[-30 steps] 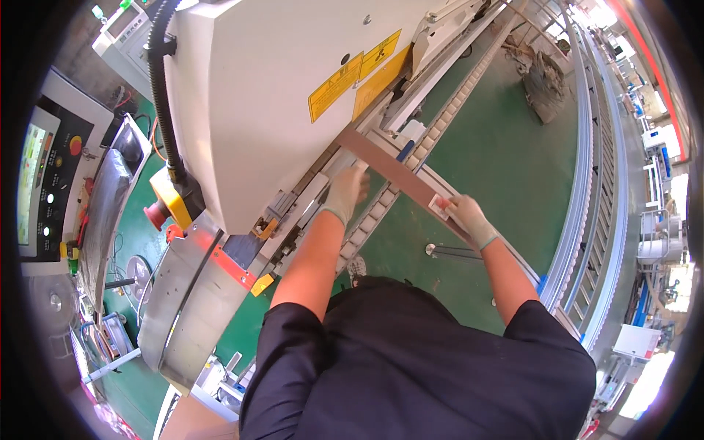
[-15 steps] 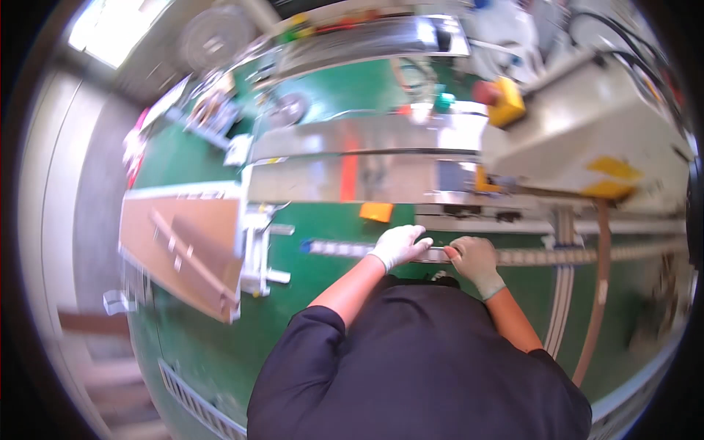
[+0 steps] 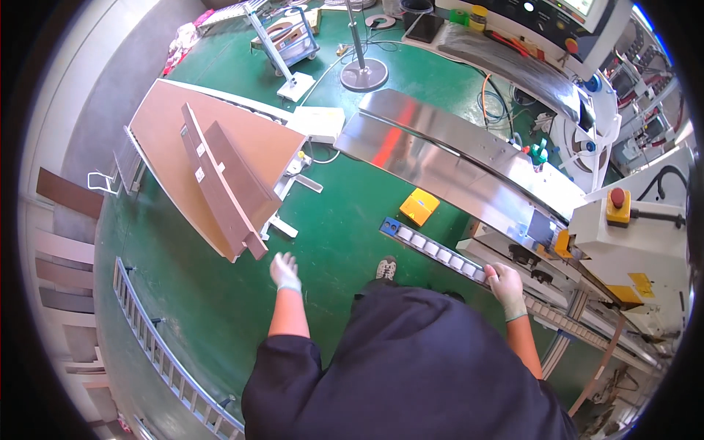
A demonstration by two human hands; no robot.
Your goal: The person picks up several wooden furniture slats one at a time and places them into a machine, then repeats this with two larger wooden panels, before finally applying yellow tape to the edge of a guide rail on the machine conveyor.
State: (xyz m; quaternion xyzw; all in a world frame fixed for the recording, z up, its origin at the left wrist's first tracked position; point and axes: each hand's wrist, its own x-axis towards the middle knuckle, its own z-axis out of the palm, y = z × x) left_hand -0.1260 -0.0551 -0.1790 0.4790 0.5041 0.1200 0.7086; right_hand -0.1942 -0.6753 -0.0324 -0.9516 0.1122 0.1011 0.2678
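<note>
My left hand (image 3: pixel 284 272), in a white glove, is held out over the green floor with its fingers apart and nothing in them. It is nearest to the end of a long brown board (image 3: pixel 214 172), with a small gap between them. That board lies with a second brown board (image 3: pixel 238 172) on a tan-topped table (image 3: pixel 158 139). My right hand (image 3: pixel 506 289), also gloved, has its fingers bent and closed on a narrow rail with white rollers (image 3: pixel 443 254). The rail has a blue end piece (image 3: pixel 390 225). The undersides of the right fingers are hidden.
Beyond the rail stretches a shiny metal machine bed (image 3: pixel 440 165) with an orange stripe. A yellow box (image 3: pixel 419 207) sits beside it. At right is a machine housing with a red stop button (image 3: pixel 617 196). A round stand base (image 3: pixel 364 75) and a blue trolley (image 3: pixel 290 44) stand farther off.
My view has turned left. My left hand has come off the rail and swung left toward the brown boards, while my right hand stays at the rail.
</note>
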